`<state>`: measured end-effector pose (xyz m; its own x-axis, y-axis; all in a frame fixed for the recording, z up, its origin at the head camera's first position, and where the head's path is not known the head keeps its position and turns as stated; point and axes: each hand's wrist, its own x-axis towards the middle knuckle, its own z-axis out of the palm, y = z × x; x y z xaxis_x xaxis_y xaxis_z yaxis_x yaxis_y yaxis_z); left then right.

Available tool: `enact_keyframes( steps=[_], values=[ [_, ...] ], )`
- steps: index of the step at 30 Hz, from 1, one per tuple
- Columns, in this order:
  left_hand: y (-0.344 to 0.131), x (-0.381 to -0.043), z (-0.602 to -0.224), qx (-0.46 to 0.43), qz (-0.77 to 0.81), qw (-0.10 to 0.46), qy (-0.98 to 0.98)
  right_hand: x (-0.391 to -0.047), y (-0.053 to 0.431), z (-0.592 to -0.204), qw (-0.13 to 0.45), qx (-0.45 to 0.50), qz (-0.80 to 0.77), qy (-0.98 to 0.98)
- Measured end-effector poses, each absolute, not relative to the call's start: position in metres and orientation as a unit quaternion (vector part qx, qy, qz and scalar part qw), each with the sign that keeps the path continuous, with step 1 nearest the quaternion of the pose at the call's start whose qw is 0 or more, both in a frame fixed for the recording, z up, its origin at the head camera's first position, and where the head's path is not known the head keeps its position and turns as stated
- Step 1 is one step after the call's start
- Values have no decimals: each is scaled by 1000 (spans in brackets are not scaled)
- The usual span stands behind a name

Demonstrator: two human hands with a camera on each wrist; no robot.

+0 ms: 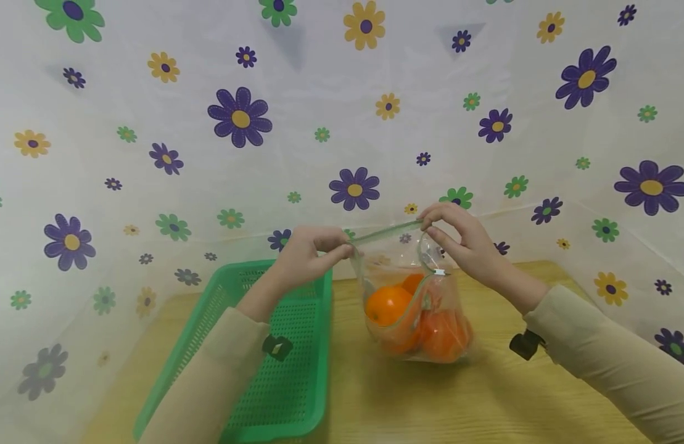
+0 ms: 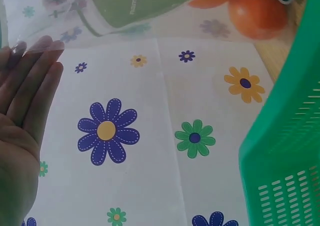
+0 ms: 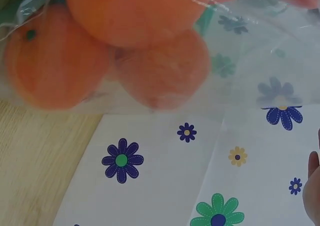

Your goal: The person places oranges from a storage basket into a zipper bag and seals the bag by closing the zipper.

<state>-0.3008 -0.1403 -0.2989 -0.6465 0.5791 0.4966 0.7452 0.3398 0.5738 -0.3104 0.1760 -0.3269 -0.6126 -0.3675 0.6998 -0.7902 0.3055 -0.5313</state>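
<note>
A clear zip bag [image 1: 386, 256] with a green-edged mouth stands upright on the table, holding several oranges [image 1: 387, 305]. At the mouth's left corner, my left hand [image 1: 314, 256] pinches the rim between thumb and fingers. My right hand [image 1: 458, 237] pinches the rim at the right corner, so the mouth is stretched between both hands. In the left wrist view, the bag has a green printed panel [image 2: 145, 8] marked "name". The right wrist view shows oranges [image 3: 57, 61] pressed together behind the plastic; only a sliver of the hand [image 3: 314, 191] appears there.
A green perforated plastic basket [image 1: 324, 370] sits left of the bag, partly under my left forearm. Both stand on a light wooden table [image 1: 375, 407]. A white flower-printed sheet [image 1: 297, 154] surrounds the table at the back and sides.
</note>
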Motion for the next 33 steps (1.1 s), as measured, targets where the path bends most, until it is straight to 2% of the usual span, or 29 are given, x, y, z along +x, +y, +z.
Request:
enact_keyframes(
  steps=[13,25,33],
  values=[
    [-139,-299,-290,-359,-423,138,-820,-303,181,-334,174,355,448,-802],
    [-139,-288,-283,-302,-441,197,-822,-283,168,-337,175,332,489,-787],
    [-139,-281,-277,-284,-460,216,-813,-259,169,-340,123,297,524,-788]
  ],
)
